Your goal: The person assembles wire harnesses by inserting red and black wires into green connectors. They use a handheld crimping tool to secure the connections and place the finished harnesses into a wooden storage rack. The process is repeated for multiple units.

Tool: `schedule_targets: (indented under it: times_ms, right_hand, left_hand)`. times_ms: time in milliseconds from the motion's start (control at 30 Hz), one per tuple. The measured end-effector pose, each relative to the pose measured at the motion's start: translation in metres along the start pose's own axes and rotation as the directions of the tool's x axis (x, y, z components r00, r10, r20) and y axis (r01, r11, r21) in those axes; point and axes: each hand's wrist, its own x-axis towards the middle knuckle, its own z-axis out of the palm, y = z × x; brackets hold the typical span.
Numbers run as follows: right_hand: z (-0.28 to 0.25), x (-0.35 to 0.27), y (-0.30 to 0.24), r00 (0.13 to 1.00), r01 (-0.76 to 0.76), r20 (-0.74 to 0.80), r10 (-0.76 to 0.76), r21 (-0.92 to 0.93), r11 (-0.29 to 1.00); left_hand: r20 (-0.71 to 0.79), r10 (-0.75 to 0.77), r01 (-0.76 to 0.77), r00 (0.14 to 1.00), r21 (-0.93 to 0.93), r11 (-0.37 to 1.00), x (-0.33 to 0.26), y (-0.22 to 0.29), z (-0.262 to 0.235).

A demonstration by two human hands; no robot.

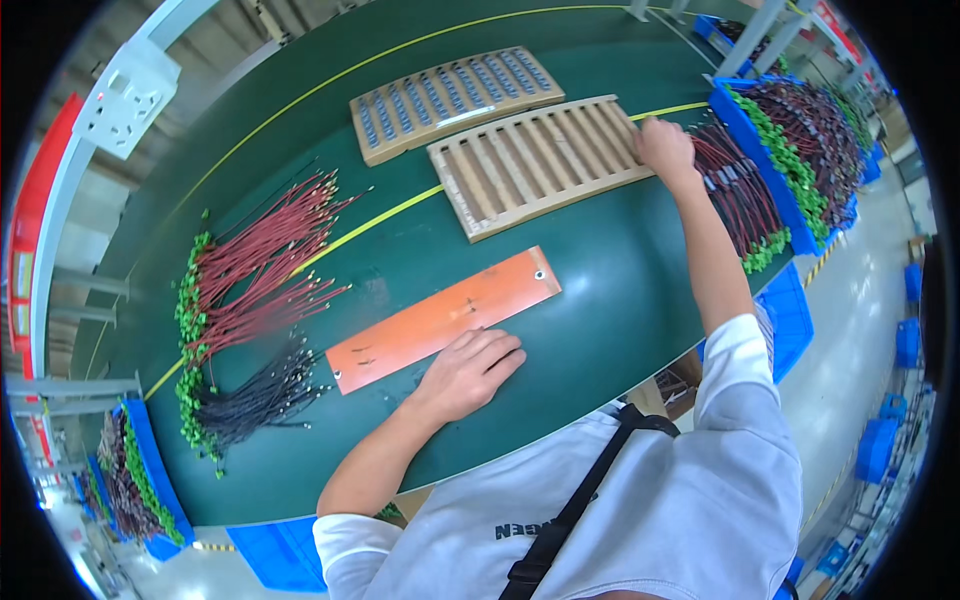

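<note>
My right hand (666, 150) is closed at the right end of an empty slotted tan tray (553, 206), apparently gripping its edge; the fingertips are hidden. My left hand (467, 374) rests palm down on the green table, fingers slightly bent, with nothing in it. Its fingers lie at the near edge of a flat orange strip (420, 325) with a hole near each end. Behind the slotted tray lies a second tan tray (385, 150), its rows filled with small bluish-grey parts.
Red wires (255, 262) with green connectors lie at the left of the green table (600, 330), beside black wires (258, 393). Dark red wire bundles (735, 180) lie at the right, by a blue bin (765, 160) of similar wires. Another blue bin (155, 470) stands at the left.
</note>
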Motion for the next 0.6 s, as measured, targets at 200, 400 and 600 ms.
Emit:
schedule_targets:
  times_ms: [200, 400, 600]
  right_hand:
    - [-0.027, -0.013, -0.024, 0.982, 0.172, -0.082, -0.169, 0.019, 0.985]
    - [-0.075, -0.062, 0.001, 0.966, 0.085, -0.245, 0.078, 0.591, 0.802]
    - [-0.096, -0.289, 0.247, 0.75, 0.071, -0.181, 0.636, 0.978, 0.195]
  left_hand:
    - [-0.026, -0.019, 0.019, 0.999, -0.019, 1.0, 0.001, 0.002, 0.003]
    - [-0.041, -0.064, 0.06, 0.997, -0.089, 0.994, 0.005, 0.006, 0.003]
    - [-0.022, -0.07, 0.065, 0.997, -0.16, 0.985, 0.002, 0.007, 0.006]
